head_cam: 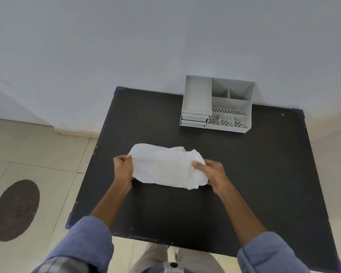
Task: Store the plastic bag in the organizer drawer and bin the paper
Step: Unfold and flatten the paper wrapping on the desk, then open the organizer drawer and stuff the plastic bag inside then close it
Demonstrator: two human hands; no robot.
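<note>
A white, crumpled plastic bag (165, 166) is stretched over the middle of the black table (244, 184). My left hand (123, 169) grips the bag's left end and my right hand (213, 173) grips its right end. A grey desk organizer (217, 104) stands at the table's back edge against the wall. Two small drawers (194, 120), both shut, sit at its front left under a tray. I see no separate paper; whether any lies inside the bag is hidden.
A dark round bin opening (15, 210) shows on the tiled floor to the left of the table. The pale wall (126, 46) rises right behind the organizer. Bare table surface lies around the bag.
</note>
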